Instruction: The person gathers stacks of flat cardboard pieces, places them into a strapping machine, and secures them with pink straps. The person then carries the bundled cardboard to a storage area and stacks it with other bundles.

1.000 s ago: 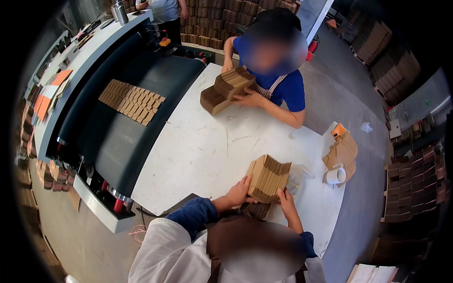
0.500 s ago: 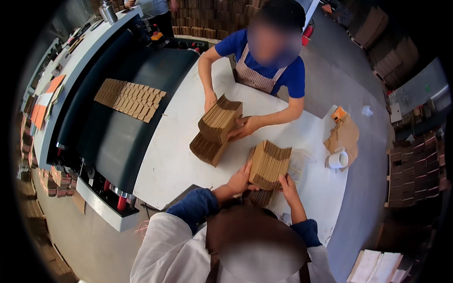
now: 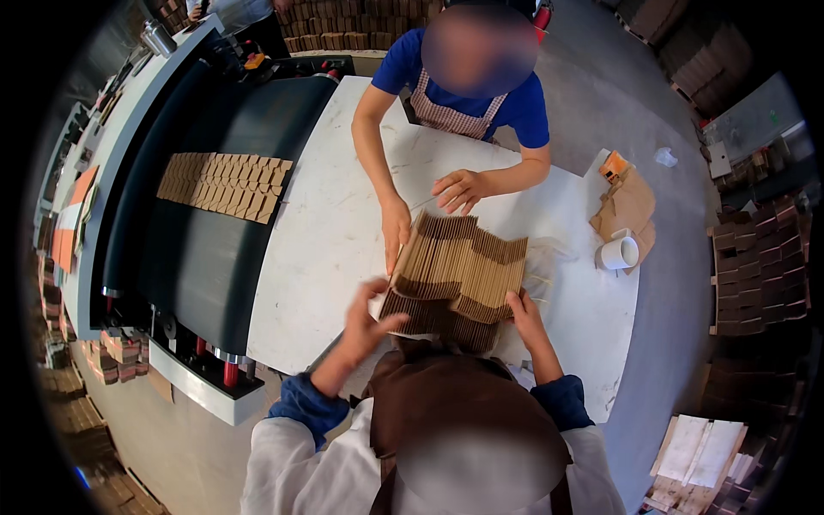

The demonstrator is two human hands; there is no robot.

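Observation:
Rows of folded brown cardboard pieces point(image 3: 468, 266) stand pressed side by side on the white table in front of me, two bundles now joined in one block. A lower layer of cardboard point(image 3: 421, 316) shows beneath it, on my side. My right hand point(image 3: 528, 319) grips the block's right end, thumb on top. Beside the left end my left hand point(image 3: 365, 326) is open, fingers spread and slightly blurred, apart from the upper bundle. Across the table a co-worker's one hand point(image 3: 396, 230) touches the block's left side; the other hand point(image 3: 461, 190) hovers open above its far edge.
A dark conveyor belt point(image 3: 193, 266) on the left carries a row of flat cardboard pieces point(image 3: 225, 185). On the table's right lie a white mug point(image 3: 618, 253), torn brown paper point(image 3: 625, 206) and an orange packet point(image 3: 613, 166). Cardboard stacks point(image 3: 760, 275) line the right side.
The co-worker's bundle has come toward me and now sits against mine. One co-worker hand has let go and lifted. My left hand has released my bundle and moved left, opening.

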